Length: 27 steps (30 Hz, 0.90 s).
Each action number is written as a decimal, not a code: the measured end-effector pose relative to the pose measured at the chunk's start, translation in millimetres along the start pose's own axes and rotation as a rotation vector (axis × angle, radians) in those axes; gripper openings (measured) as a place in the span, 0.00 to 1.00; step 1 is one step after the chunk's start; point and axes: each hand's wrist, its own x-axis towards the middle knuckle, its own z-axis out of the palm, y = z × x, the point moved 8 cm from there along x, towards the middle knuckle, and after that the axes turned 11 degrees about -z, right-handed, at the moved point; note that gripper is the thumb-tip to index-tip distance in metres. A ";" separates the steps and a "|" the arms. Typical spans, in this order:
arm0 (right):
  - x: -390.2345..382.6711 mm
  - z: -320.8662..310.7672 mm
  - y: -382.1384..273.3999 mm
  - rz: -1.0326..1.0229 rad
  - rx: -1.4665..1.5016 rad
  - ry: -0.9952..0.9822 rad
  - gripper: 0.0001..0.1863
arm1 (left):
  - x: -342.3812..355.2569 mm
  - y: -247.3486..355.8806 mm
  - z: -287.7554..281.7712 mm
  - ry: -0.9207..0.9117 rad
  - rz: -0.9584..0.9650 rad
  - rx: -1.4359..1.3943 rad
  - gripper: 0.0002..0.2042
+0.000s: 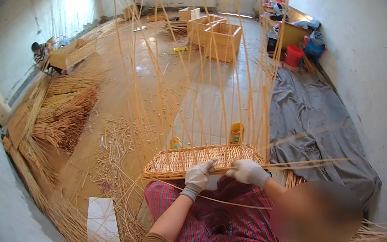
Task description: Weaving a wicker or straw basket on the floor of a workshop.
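Rectangular tan wicker base [199, 157] on red plaid-covered lap [183, 237]

Base carried at lap's far edge. Its near rim is clamped by fingers of white-gloved left hand [199, 176], touched farther right by white-gloved right hand [249, 170]; latter's finger closure cannot be told.

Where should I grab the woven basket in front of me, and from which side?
Probably take the woven basket by its near long edge, coming from your own side. That edge runs fairly straight, right by your left hand and right hand, while tall, thin rods standing up around the weave would likely hinder coming from above.
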 end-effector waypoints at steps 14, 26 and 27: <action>66.3 -30.3 -21.0 -0.533 0.072 0.950 0.34 | 16.7 0.7 -3.3 0.095 -0.354 -0.042 0.12; 119.8 -38.4 33.6 -0.284 -0.131 0.556 0.13 | -3.1 59.4 39.4 0.163 0.094 0.358 0.20; 146.0 -29.5 39.6 -0.261 -0.124 0.509 0.13 | -2.1 56.0 43.3 0.076 0.065 0.350 0.20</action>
